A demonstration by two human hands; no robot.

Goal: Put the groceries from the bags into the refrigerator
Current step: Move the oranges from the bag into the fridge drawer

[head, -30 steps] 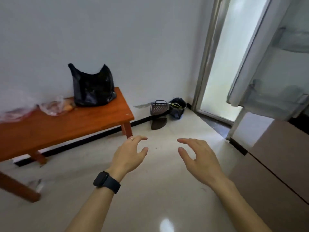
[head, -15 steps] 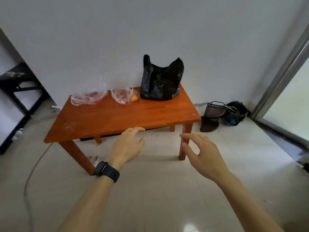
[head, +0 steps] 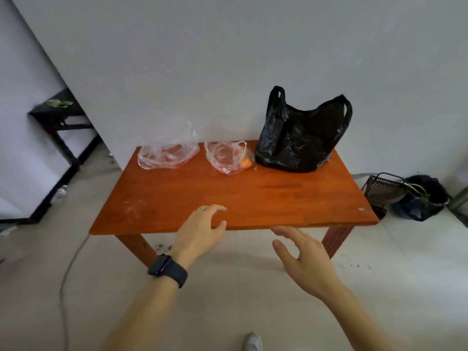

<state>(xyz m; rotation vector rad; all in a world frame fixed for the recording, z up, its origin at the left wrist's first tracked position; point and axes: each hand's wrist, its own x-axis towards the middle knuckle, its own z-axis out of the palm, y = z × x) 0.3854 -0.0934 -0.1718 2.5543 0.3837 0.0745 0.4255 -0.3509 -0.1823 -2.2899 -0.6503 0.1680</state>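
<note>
An orange wooden table [head: 253, 198] stands against the white wall. At its back edge sit a black plastic bag [head: 301, 138], a clear bag with an orange fruit [head: 231, 157] and a second clear bag holding something red [head: 167, 155]. My left hand [head: 200, 231], with a ring and a dark watch, hovers at the table's front edge with relaxed fingers and holds nothing. Just below and in front of that edge, my right hand [head: 301, 257] is held out, empty too. The refrigerator is out of view.
A dark basket [head: 382, 191] and a dark bag [head: 423, 198] lie on the floor right of the table. A black stand [head: 60, 117] is at far left. A cable [head: 68, 272] runs across the pale tiled floor. My shoe [head: 252, 342] shows at the bottom.
The view has swung left, away from the open refrigerator door, and moved closer to the table. Both empty hands now reach its front edge.
</note>
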